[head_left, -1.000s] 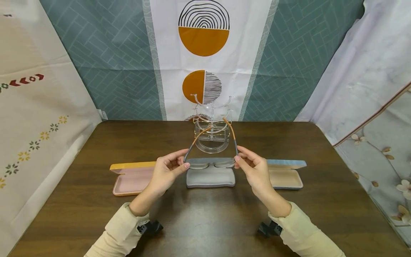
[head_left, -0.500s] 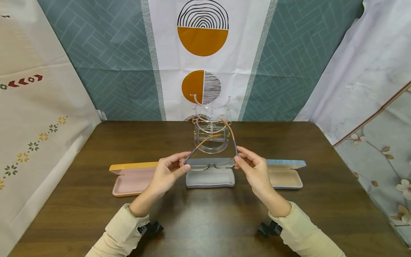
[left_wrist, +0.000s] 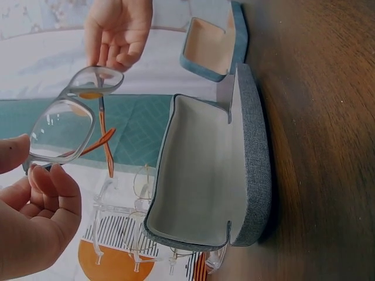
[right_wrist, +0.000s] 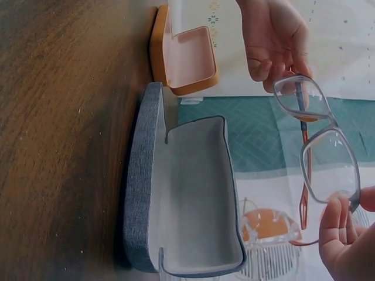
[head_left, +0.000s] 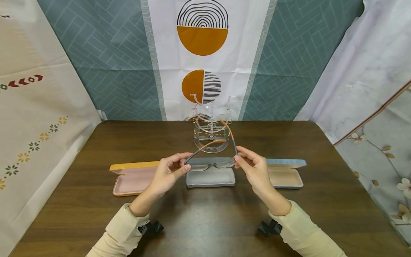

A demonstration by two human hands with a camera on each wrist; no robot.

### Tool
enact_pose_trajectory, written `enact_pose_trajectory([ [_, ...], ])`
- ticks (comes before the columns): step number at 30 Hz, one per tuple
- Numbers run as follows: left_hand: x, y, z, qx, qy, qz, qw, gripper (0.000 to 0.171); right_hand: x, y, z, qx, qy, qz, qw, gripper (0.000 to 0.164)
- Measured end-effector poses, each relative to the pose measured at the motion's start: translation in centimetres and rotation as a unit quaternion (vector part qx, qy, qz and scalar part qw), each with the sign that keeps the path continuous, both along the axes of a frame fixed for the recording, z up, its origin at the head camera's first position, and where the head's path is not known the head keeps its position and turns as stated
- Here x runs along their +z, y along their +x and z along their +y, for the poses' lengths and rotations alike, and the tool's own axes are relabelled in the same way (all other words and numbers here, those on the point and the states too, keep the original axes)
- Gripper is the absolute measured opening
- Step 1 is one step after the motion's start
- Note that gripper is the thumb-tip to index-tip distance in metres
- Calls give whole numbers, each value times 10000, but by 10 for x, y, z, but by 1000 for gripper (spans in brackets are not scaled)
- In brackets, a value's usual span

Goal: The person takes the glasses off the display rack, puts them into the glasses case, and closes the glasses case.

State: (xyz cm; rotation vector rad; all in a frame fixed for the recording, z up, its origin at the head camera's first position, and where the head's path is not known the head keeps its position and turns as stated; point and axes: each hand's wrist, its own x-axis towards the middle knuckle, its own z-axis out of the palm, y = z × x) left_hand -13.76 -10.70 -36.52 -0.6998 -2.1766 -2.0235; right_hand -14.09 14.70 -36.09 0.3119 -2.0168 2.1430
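Note:
Both hands hold a pair of eyeglasses (head_left: pixel 212 165) with grey rims, clear lenses and orange-tipped temples. My left hand (head_left: pixel 168 173) pinches the left hinge corner between thumb and fingers. At the opposite corner, my right hand (head_left: pixel 255 173) pinches the frame the same way. The left temple slants inward across the middle, while the right one points back toward the stand. Beneath the glasses lies a grey eyeglass case (head_left: pixel 210 178), lid raised; both wrist views show its pale lining bare. The glasses hang above it, overlapping its lid in the head view.
An orange-yellow case (head_left: pixel 135 184) with pink lining stands open at left, partly behind the left hand. A blue case (head_left: pixel 285 178) with beige lining is open at right. Behind, a clear display stand (head_left: pixel 212 148) bears thin gold-framed glasses. Fabric hangs around the wooden table (head_left: pixel 205 225).
The left temple of the eyeglasses has swung inward, its tip moving right and toward me. The right temple's tip has shifted slightly left. Both hands keep their grip almost in place.

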Motion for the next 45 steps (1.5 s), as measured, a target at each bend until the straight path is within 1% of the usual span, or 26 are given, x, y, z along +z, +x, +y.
enact_pose_trajectory([
  [5, -1, -1, 0, -22, -50, 49, 10000, 29, 1, 0, 2, 68, 162, -141, 9997, 34],
  [9, -1, -1, -1, -60, -55, 89, 9999, 28, 0, 1, 3, 164, 159, -233, 9995, 39],
  [16, -3, 0, -1, -168, -73, 183, 9997, 27, 0, 1, 3, 184, 92, -143, 9997, 39],
  [20, -4, 0, -1, -263, -20, 288, 9992, 26, -1, 0, 2, 123, 112, -5, 9999, 36],
  [25, -4, 1, 1, -304, 77, 413, 9987, 24, -1, -1, 1, 30, 66, 140, 9999, 34],
  [31, -4, 1, 4, -383, 275, 356, 9983, 24, -2, -2, 0, -128, -102, 224, 9996, 32],
  [38, -3, 0, 4, -396, 223, 380, 9982, 22, -2, -3, 0, -416, 202, 219, 9987, 32],
  [41, -3, 0, 3, -436, 209, 374, 9981, 22, -2, -3, 0, -433, 295, 224, 9984, 32],
  [45, -2, 0, 3, -483, 270, 289, 9981, 22, -3, -2, 0, -388, 288, 264, 9985, 32],
])
